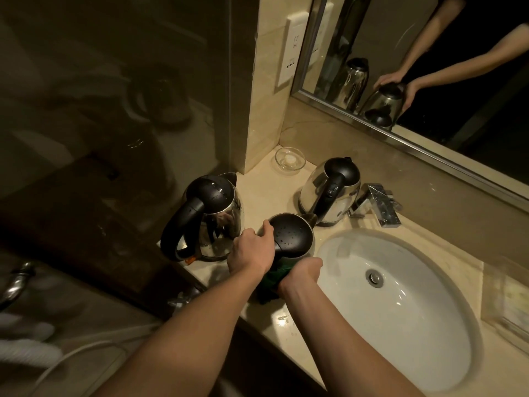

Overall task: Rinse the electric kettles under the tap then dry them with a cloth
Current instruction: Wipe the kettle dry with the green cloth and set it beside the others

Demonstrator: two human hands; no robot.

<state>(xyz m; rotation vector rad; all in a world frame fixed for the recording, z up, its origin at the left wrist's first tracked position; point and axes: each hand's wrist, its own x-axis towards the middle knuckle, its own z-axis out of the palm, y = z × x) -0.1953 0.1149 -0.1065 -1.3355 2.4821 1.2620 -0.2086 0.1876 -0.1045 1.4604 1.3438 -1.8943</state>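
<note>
Three steel kettles with black lids stand on the beige counter. My left hand (252, 252) grips the left side of the middle kettle (292, 234), whose wet lid shows drops. Against that kettle's near side my right hand (300, 275) presses a dark green cloth (270, 283), which hides the handle. A larger kettle (206, 216) with a big black handle sits to the left. The third kettle (332, 190) stands behind, beside the chrome tap (378, 203).
The white oval sink (406, 325) lies to the right of my hands. A small glass dish (289, 159) sits in the back corner. A mirror (429, 67) spans the wall, and a glass partition (114, 110) bounds the counter's left edge.
</note>
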